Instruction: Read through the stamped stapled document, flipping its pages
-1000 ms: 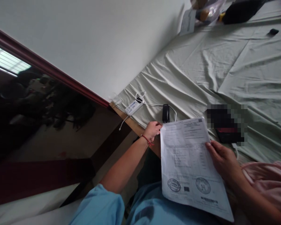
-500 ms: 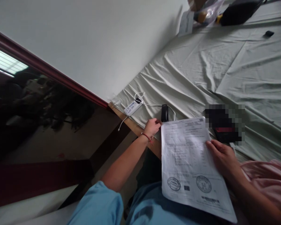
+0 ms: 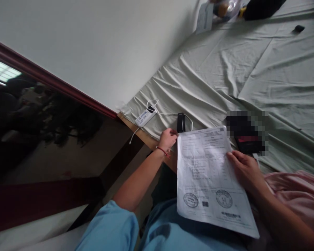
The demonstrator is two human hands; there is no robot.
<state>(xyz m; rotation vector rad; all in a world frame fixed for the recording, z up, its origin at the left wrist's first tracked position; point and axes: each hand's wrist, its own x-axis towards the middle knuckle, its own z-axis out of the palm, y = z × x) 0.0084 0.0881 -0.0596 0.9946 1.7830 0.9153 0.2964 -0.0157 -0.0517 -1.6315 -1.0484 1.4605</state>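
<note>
Holding printed sheet (image 3: pixel 208 174) | left grip (image 3: pixel 167 140) pinching its top-left corner | right grip (image 3: pixel 247 169) pinching its right edge

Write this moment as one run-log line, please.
left hand: at upper-left corner of printed paper, grip unclear | right hand: holding paper's right edge | nearby: black device, labelled white block on green sheet

Printed sheet (image 3: pixel 210 179): rows of type, none legible. Near part: left stamp (image 3: pixel 191 200) and right stamp (image 3: pixel 224 198), both ring-shaped (lettering too small to make out); dark square code (image 3: pixel 205 204) between; barcode (image 3: pixel 230 215) nearer. Far right corner: small square code (image 3: pixel 221 128). White block (image 3: pixel 143 118), far left: printed label (image 3: pixel 141 119), unreadable.
</note>
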